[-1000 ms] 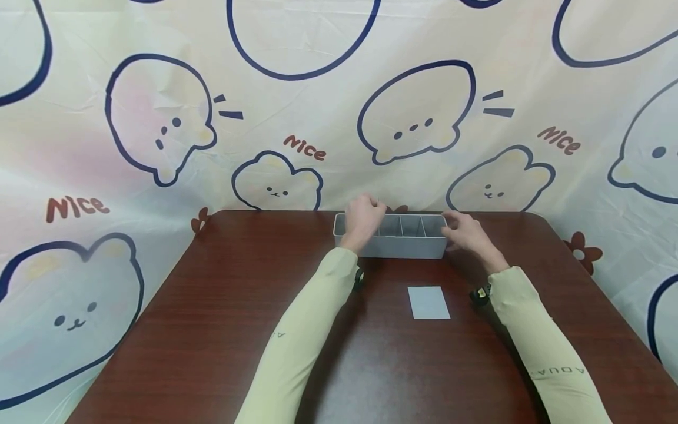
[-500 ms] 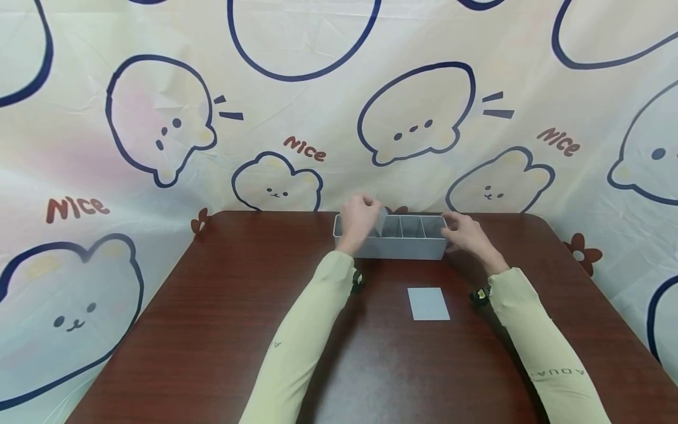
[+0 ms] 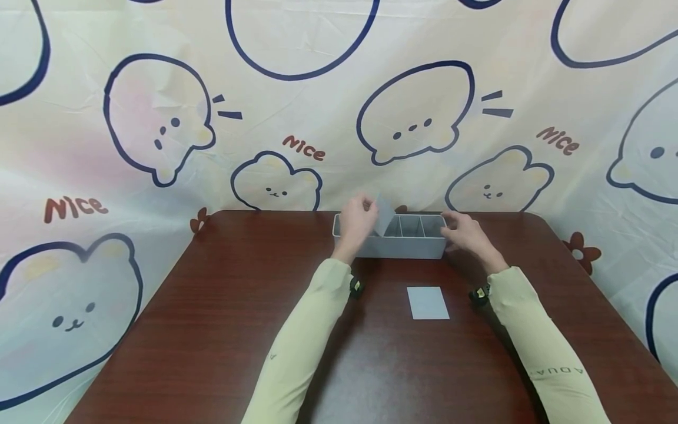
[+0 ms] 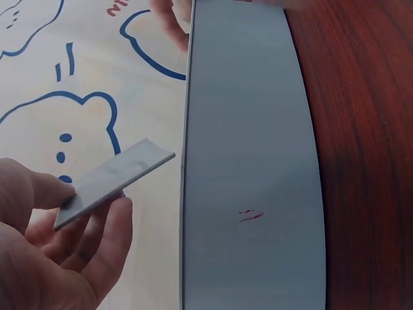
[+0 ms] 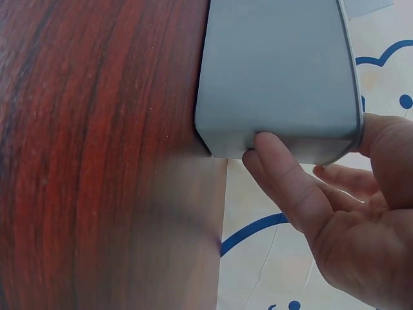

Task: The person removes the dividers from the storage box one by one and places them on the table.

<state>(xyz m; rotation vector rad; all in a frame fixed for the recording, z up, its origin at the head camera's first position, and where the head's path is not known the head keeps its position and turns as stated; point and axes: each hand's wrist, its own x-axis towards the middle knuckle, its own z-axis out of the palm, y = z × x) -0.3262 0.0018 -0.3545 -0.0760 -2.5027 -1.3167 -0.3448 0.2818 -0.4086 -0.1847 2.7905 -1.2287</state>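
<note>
A long grey divided storage box stands near the table's far edge, its compartments facing up. Over its left part, my left hand pinches a thin grey divider between thumb and fingers. In the left wrist view the divider slants, raised above the box rim. My right hand grips the box's right end. The right wrist view has fingers against the outer end wall and the thumb at the rim. Part of the box's left side is hidden behind my left hand.
A pale rectangular plate lies flat on the dark wood table, in front of the box between my forearms. A cartoon-printed cloth hangs behind the table and along both sides.
My left hand has shifted slightly left. The divider it pinches has come up into sight and now tilts above the box. The right hand and the box stay put.
</note>
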